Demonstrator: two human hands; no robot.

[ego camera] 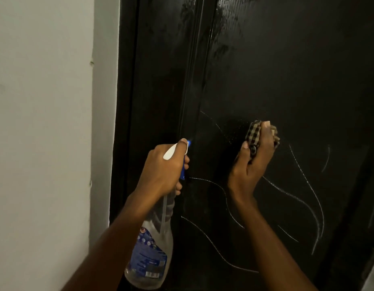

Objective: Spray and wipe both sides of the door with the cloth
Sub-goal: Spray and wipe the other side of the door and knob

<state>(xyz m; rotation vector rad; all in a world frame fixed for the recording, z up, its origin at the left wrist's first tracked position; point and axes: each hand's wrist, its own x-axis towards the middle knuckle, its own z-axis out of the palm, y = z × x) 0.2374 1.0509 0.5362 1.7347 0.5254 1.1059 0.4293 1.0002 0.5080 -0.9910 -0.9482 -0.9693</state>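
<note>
Black door (286, 70), chalk lines (317, 196) at 5 o'clock. My left hand (163, 171), fingers curled round spray bottle (150, 248); right hand (253, 162), fingers pinching checked cloth (252, 133) against door.

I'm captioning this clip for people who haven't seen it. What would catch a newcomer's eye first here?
The pale curving lines scrawled across the lower half of the glossy black door stand out most. In front of them, the right hand holds a bunched checked cloth against the door. The left hand, lower left, grips a clear spray bottle with its nozzle aimed at the door.
</note>
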